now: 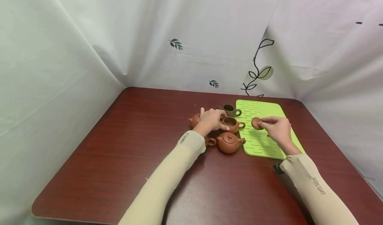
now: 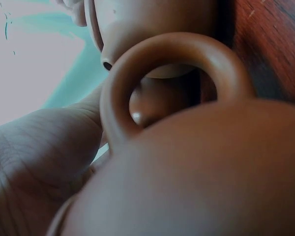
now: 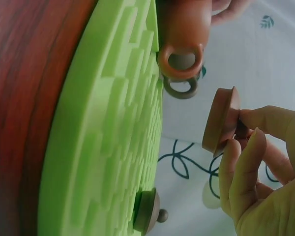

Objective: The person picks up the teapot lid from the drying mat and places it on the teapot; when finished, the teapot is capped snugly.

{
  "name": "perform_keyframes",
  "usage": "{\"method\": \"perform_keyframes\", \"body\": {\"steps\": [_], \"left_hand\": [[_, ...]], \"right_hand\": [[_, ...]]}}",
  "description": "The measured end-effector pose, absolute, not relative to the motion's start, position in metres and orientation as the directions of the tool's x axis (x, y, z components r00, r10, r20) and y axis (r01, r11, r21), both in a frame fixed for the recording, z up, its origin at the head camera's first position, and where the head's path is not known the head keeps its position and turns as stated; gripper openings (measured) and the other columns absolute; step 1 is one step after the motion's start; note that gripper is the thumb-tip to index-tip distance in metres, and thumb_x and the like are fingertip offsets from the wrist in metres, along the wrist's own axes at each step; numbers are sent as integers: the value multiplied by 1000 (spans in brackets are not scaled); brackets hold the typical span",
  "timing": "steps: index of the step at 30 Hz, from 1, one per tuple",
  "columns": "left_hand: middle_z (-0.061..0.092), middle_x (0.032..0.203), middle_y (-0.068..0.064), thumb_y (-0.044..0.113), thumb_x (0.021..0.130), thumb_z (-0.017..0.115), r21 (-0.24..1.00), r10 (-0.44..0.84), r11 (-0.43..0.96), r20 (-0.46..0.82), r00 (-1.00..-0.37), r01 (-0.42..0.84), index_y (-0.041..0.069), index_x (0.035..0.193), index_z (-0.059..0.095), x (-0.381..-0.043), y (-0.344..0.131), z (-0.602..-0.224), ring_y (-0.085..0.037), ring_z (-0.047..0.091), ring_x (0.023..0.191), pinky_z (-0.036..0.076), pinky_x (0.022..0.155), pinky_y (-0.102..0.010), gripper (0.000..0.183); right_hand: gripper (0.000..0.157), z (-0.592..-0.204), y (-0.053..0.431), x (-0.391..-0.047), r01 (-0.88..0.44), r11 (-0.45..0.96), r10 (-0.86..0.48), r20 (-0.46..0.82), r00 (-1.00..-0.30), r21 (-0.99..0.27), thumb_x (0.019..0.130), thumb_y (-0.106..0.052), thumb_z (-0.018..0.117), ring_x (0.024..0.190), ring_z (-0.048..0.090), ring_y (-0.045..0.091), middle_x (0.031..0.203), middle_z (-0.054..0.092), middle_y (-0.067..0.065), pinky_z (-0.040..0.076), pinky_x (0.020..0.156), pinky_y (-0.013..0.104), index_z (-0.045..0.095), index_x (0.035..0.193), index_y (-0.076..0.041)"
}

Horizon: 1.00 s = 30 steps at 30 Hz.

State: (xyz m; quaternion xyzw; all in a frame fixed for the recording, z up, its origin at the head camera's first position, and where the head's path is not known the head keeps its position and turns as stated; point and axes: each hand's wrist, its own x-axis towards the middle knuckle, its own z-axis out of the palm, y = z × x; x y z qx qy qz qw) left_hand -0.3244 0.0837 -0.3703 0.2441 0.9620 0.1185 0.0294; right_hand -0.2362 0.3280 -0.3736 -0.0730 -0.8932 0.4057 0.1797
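Observation:
My left hand (image 1: 213,118) reaches over the cluster of teapots and grips a lidless reddish-brown teapot (image 1: 233,129), thumb and fingers at either side of its rim. Above the green mat, my right hand (image 1: 278,130) pinches a round brown lid (image 3: 221,122) by its knob, tilted on edge and apart from the teapot. A lidded teapot (image 1: 228,144) stands in front of the lidless one, and a dark lidless teapot (image 1: 228,110) behind it. Another brown teapot (image 1: 193,121) is partly hidden by my left hand. In the left wrist view a teapot handle (image 2: 179,46) looms close.
The ribbed green mat (image 1: 257,145) lies on the right of the dark red table (image 1: 119,158). A second, darker lid (image 3: 148,211) rests on the mat, knob outward in the right wrist view. Pale patterned curtains (image 1: 191,65) enclose the table's back and sides.

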Motion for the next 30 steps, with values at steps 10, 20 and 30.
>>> {"method": "perform_keyframes", "body": {"steps": [10, 20, 30], "left_hand": [[64, 124, 10, 61, 79, 74, 240, 480, 851, 10, -877, 468, 33, 131, 60, -324, 83, -370, -18, 57, 120, 18, 112, -58, 61], [65, 119, 11, 62, 78, 74, 225, 477, 853, 31, -879, 471, 33, 131, 61, -325, 82, -367, -16, 58, 114, 24, 106, -52, 62], [66, 116, 11, 63, 76, 76, 217, 459, 864, 30, -888, 454, 36, 129, 62, -326, 82, -370, -16, 58, 111, 26, 99, -48, 61]], "right_hand": [[27, -372, 313, -244, -36, 651, 280, 283, -917, -759, 89, -21, 76, 48, 61, 20, 84, 73, 18, 47, 45, 28, 76, 107, -1], [28, -369, 292, -249, -75, 604, 296, 310, -903, -794, 86, -24, 78, 62, 62, 2, 99, 73, 20, 47, 51, 21, 78, 103, -1], [23, -371, 273, -257, -113, 663, 222, 338, -914, -740, 86, -22, 78, 70, 55, 11, 95, 75, 14, 40, 52, 24, 79, 99, -4]]}}
